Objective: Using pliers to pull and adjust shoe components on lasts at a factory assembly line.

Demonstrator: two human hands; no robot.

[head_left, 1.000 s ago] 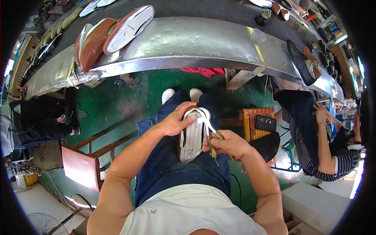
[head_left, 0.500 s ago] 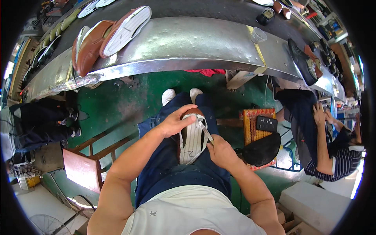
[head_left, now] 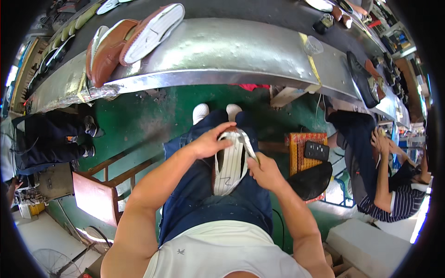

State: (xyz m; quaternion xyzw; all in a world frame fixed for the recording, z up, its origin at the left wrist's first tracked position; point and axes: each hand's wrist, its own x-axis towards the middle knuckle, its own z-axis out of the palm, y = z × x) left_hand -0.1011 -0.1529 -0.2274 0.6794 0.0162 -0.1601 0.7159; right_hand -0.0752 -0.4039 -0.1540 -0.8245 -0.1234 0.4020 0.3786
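A long metal-edged bench (head_left: 241, 48) stands on a stained green floor (head_left: 134, 125). Brown wooden furniture (head_left: 95, 197) stands at left; bright light (head_left: 420, 220) glares at right.

Reaches in from the near edge with both bare arms (head_left: 167, 172), angled toward each other and bent at the elbows (head_left: 139, 207). Holds the left hand (head_left: 206, 144) farther off, turned toward the right, with the thumb (head_left: 224, 144) set apart from the outstretched fingers (head_left: 224, 127) in a curved clasp. Has the right hand (head_left: 266, 173) nearer and to the right, curled into a fist with wrist (head_left: 279, 186) nearly straight.
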